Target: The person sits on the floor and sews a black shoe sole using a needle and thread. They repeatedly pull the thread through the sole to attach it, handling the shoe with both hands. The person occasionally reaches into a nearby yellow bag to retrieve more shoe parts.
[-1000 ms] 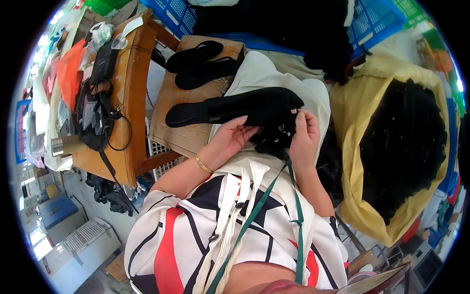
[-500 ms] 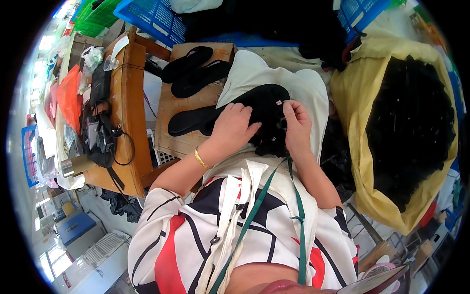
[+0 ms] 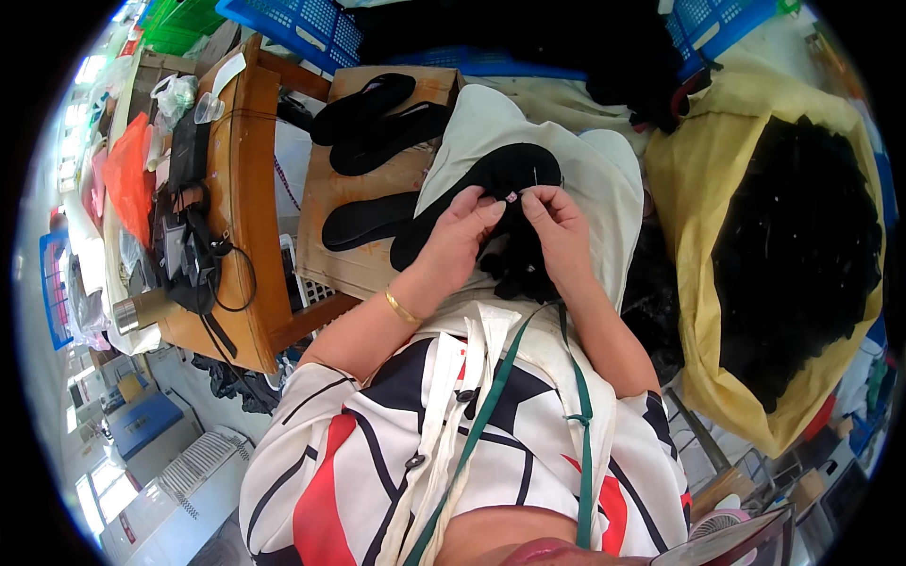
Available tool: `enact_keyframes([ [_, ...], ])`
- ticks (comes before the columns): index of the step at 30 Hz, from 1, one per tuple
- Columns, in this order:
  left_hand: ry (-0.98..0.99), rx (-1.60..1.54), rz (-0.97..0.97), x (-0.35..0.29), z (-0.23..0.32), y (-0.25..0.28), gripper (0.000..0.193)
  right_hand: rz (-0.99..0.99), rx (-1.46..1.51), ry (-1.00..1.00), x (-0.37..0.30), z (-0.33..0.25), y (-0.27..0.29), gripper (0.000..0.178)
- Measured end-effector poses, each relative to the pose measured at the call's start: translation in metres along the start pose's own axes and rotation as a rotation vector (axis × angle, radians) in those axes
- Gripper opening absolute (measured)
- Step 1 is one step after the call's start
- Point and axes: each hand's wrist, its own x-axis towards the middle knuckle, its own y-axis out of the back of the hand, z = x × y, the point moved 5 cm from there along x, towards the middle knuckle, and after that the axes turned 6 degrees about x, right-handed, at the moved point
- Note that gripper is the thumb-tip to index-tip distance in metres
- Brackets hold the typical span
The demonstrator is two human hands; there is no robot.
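A black slipper [image 3: 517, 162] lies slantwise on the pale cloth over my lap. Beside its far end my left hand [image 3: 455, 243] is closed, thumb and fingertips pinching the slipper's dark upper next to a small pink-and-white tag [image 3: 512, 197]. Close to the tag's other side, my right hand [image 3: 561, 229] pinches a thin bright needle [image 3: 535, 176] that points up over the black fabric. Fluffy black material [image 3: 524, 269] rests on my lap beneath both hands. A flat black sole [image 3: 363, 223] sits on cardboard left of my left hand.
Two black slippers [image 3: 389, 137] stand on a cardboard box [image 3: 326, 189]. A wooden table [image 3: 241, 179] with cables and bags is at left. On the right stands a yellow sack [image 3: 694, 283] filled with black pieces. A blue crate [image 3: 311, 38] spans the far side.
My hands have come together at the pink-and-white tag. The left moved right off the slipper's middle, the right moved slightly left, and a needle now shows at its fingertips.
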Motion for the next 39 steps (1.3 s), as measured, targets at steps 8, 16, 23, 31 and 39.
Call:
enact_keyframes([
  [8, 0.007, -0.006, 0.189, -0.011, -0.017, 0.013, 0.016, -0.211, -0.718, 0.215, -0.019, -0.008, -0.035, 0.015],
  [16, 0.061, -0.314, 0.266, -0.001, -0.002, 0.006, 0.021, -0.024, -0.515, -0.023, -0.019, -0.034, -0.012, 0.014],
  [23, 0.148, -0.278, 0.271, 0.000, -0.013, 0.015, 0.015, -0.108, -0.583, -0.239, -0.009, -0.032, -0.028, 0.013],
  [31, 0.150, -0.254, 0.281, -0.003, -0.015, 0.016, 0.013, -0.145, -0.705, -0.141, -0.005, -0.024, -0.027, 0.014],
  [39, 0.136, -0.248, 0.269, -0.007, -0.008, 0.008, 0.015, -0.183, -0.688, -0.181, -0.003, -0.024, -0.023, 0.013],
])
